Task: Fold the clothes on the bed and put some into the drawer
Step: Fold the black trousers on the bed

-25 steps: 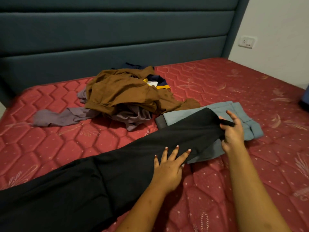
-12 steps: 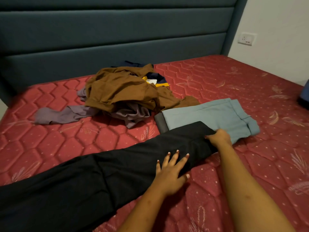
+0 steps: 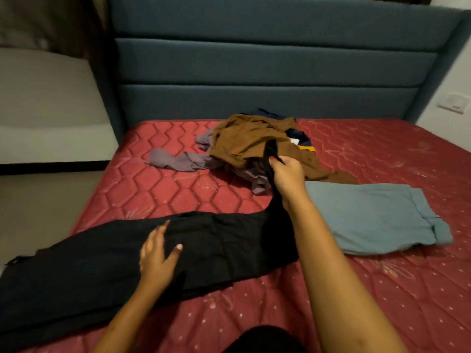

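Right fingers (image 3: pixel 277 161) pinch black trousers (image 3: pixel 216 245), left fingers (image 3: pixel 160 233) press them flat, on red quilted mattress (image 3: pixel 153 189) below teal headboard (image 3: pixel 254 64).

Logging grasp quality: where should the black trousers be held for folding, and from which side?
Grip the black trousers at their right end, from above: that end is lifted off the mattress, pinched in the right hand, while the rest lies flat under the left hand, which likely marks the fold.
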Tool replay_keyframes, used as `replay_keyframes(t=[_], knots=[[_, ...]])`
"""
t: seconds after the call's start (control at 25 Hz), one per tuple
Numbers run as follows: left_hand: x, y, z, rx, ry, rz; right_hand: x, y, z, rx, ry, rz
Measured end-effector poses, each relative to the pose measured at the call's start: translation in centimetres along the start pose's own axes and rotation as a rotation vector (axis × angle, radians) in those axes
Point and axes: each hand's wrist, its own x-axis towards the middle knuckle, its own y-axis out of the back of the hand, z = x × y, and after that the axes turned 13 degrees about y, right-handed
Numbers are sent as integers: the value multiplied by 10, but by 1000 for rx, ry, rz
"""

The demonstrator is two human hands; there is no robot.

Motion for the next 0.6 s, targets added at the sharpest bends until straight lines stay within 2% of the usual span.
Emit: replay_keyframes(t=[0.12,0.2,0.44,0.6], knots=[[11,79,-57,-58,215,178,-37,-100,-38,-13,105,-214],[14,120,-89,-69,326,228,-72,-165,-55,-20,112,-342],[8,181,-162,-142,470,216,-185,-312,-77,-166,138,-730],[10,193,-190,-276,534,80,-244,-365,-62,-373,174,-933]])
